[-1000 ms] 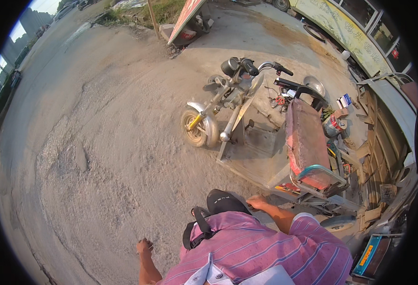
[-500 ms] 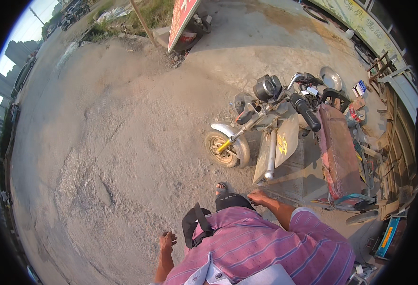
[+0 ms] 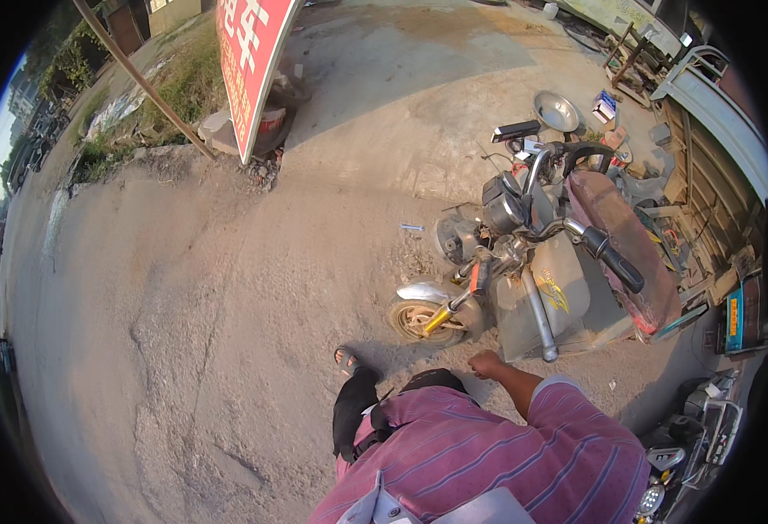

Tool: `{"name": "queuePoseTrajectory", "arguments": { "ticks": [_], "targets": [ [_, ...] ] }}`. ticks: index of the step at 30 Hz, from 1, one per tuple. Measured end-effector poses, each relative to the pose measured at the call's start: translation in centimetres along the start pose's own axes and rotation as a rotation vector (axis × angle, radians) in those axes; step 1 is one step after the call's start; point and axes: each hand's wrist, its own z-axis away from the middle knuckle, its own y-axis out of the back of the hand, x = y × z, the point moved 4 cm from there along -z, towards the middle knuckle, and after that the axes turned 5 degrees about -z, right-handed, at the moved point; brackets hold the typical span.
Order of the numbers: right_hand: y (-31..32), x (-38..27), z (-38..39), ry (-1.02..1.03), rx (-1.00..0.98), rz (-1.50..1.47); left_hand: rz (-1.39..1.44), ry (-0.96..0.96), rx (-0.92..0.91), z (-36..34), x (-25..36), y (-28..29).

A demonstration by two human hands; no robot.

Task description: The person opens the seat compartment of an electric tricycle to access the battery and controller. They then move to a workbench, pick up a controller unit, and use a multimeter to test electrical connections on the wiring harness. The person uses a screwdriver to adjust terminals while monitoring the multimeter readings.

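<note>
My right hand [image 3: 487, 365] hangs just below the front end of a dusty electric three-wheeler, fingers curled closed; what they hold, if anything, is hidden. The vehicle has a front wheel [image 3: 423, 319] with silver fender and yellow fork tube, chrome handlebars with a black grip [image 3: 619, 262], a loose-looking headlamp housing [image 3: 502, 203], a bare footboard and a worn red seat [image 3: 628, 236]. A wrench [image 3: 412, 227] lies on the ground beside it. My left hand is out of view. My sandaled foot [image 3: 344, 358] shows beneath me.
A red-and-white signboard [image 3: 246, 79] leans by a wooden pole [image 3: 148, 83] and weeds. A metal basin [image 3: 557, 111], cartons and scrap lie behind the vehicle. A silver truck-bed panel [image 3: 716, 131] stands on the right; another two-wheeler [image 3: 694, 437] is at lower right.
I have moved forward to the vehicle's front end and turned; it now sits lower in view, and the signboard is larger. My left hand has left the picture; my left foot has stepped forward.
</note>
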Motion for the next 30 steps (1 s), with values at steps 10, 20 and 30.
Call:
{"name": "queuePoseTrajectory", "arguments": {
  "ticks": [10, 20, 30],
  "targets": [
    [-12.6, -18.1, 2.6, 0.430, 0.111, 0.014, 0.328, -0.196, 0.265, -13.0, 37.4, 33.6],
    [-8.2, -25.8, -6.3, -0.054, 0.153, -0.424, -0.100, -0.588, -0.125, -13.4, 69.8, 19.6],
    [1.3, -40.8, -10.5, 0.123, 0.156, -1.017, -0.798, -0.453, -0.223, -22.6, 72.8, 9.4]
  ]
}}
